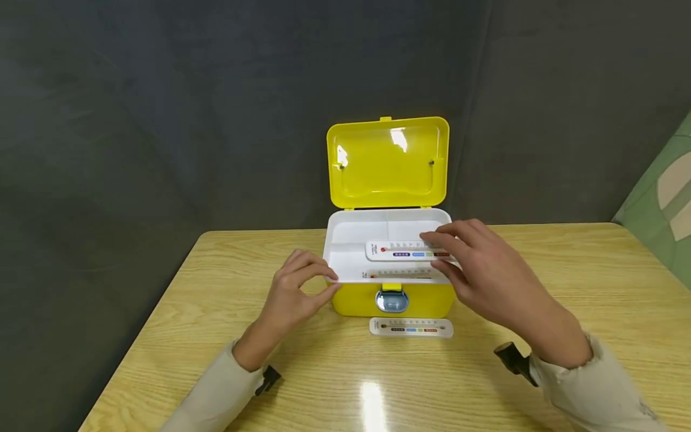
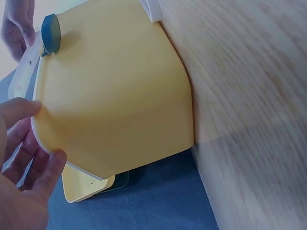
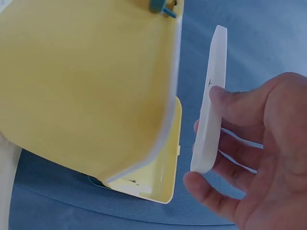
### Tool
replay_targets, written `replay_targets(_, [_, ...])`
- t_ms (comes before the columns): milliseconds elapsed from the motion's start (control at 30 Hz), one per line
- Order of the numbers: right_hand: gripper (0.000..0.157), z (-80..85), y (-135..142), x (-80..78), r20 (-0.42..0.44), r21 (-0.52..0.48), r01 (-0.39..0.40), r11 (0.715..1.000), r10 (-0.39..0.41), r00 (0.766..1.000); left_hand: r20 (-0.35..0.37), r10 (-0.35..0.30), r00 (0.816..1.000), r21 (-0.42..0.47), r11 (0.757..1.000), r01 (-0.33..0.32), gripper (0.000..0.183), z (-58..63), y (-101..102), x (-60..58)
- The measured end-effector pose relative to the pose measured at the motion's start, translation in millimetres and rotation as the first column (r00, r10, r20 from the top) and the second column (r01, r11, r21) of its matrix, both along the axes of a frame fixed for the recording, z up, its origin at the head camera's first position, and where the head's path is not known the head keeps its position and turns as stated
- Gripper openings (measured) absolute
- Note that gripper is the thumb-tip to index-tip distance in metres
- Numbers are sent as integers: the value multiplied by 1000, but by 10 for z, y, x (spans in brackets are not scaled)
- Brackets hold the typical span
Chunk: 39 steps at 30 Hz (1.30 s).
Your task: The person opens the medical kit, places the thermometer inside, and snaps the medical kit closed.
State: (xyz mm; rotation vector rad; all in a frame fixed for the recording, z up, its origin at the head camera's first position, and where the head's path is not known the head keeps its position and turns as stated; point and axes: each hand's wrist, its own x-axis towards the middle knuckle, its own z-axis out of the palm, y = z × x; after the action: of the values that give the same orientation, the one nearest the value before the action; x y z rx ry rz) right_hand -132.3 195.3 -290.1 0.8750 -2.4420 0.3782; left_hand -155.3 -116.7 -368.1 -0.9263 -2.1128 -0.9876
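Note:
A yellow storage box (image 1: 356, 300) stands with its lid (image 1: 385, 162) raised, a white divided tray (image 1: 345, 237) in its top. My left hand (image 1: 296, 288) holds the box's front left corner by the rim, thumb and fingers bent at the edge. Above the tray, my right hand (image 1: 486, 273) grips a white thermometer (image 1: 399, 251) by its right end, printed scale facing up. In the right wrist view the held thermometer (image 3: 211, 110) is seen edge-on, apart from the box. A second thermometer (image 1: 402, 274) lies in the tray's front compartment, partly hidden by the front rim.
Just in front of the box, a third thermometer (image 1: 411, 327) lies on the wooden table (image 1: 259, 264). The box front carries a grey-blue latch (image 1: 392, 301). A dark curtain (image 1: 243, 120) hangs behind the table, and a green patterned surface (image 1: 661, 198) is at the right.

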Motion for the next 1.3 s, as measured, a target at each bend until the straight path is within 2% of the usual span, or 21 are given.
replay_targets(467, [39, -87, -75, -18, 26, 17, 73, 997, -74, 997, 0, -10, 1000, 8, 1000, 10, 18, -4, -35, 25])
replay_targets(700, [37, -141, -102, -52, 41, 11, 72, 997, -72, 997, 18, -13, 1000, 9, 1000, 13, 17, 2, -37, 34])
replay_targets(1000, [37, -164, -151, -73, 102, 25, 131, 991, -133, 986, 19, 0, 1000, 1, 1000, 0, 17, -3, -38, 32])
replay_targets(1300, [36, -175, -164, -74, 78, 45, 152, 987, -155, 985, 12, -2, 1000, 4, 1000, 2, 17, 1, -32, 26])
